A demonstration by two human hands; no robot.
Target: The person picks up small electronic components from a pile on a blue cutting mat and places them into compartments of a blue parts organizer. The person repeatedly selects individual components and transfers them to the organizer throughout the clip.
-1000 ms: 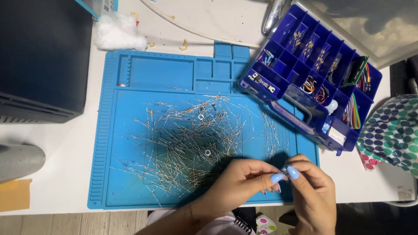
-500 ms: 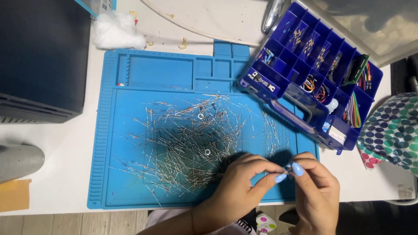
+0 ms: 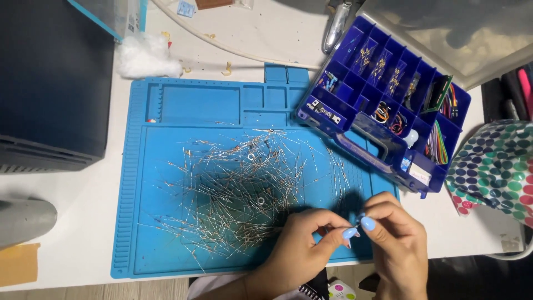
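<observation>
Pinching one thin wire part between fingertips of left hand [image 3: 302, 244] and right hand [image 3: 397, 239], both shut tight on it, just above near edge of blue mat [image 3: 166, 111]. Still lots left: big messy pile of wire parts [image 3: 239, 189] spread over mat on white table [image 3: 83, 211]. Some already sorted into little boxes of purple case [image 3: 383, 105] beside mat.
</observation>
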